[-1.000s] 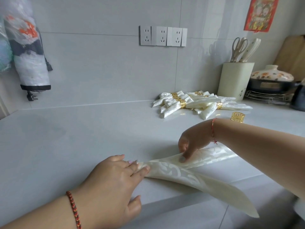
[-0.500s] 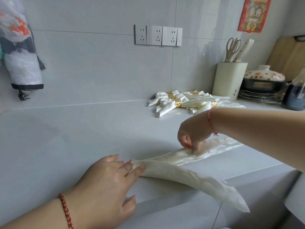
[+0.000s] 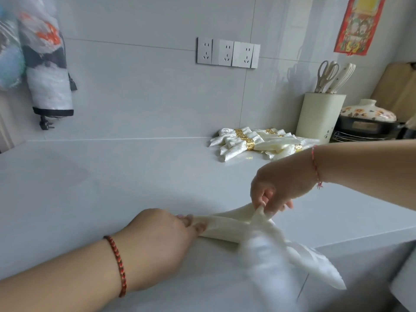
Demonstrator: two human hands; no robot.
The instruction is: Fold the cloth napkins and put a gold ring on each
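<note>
— Two hands are on one item, operator. Report the surface first.

— Your countertop (image 3: 94, 199) is pale grey and carries everything. Your cloth napkin (image 3: 227, 227), cream and folded into a long band, lies near its front edge, one end trailing over that edge to the right of both grips.

— State of your grips?

— Your left hand (image 3: 157, 242) presses fingertips down on the napkin's left point, pinning it to the counter; closed on the cloth. Your right hand (image 3: 279, 188) pinches a raised fold of the same napkin between thumb and fingers, lifting it clear of the surface. That lifted part is motion-blurred, so its exact shape cannot be read.

— Anything beyond your right grip?

— Your finished napkins (image 3: 254, 144) lie in a heap well behind it, against the wall. Gold rings (image 3: 249, 144) sit around several of them. A cream utensil holder (image 3: 319, 118) stands just right of that heap.

— Smaller items?

— One braided bracelet (image 3: 117, 264) on your left wrist, one red cord (image 3: 316, 165) on your right.
</note>
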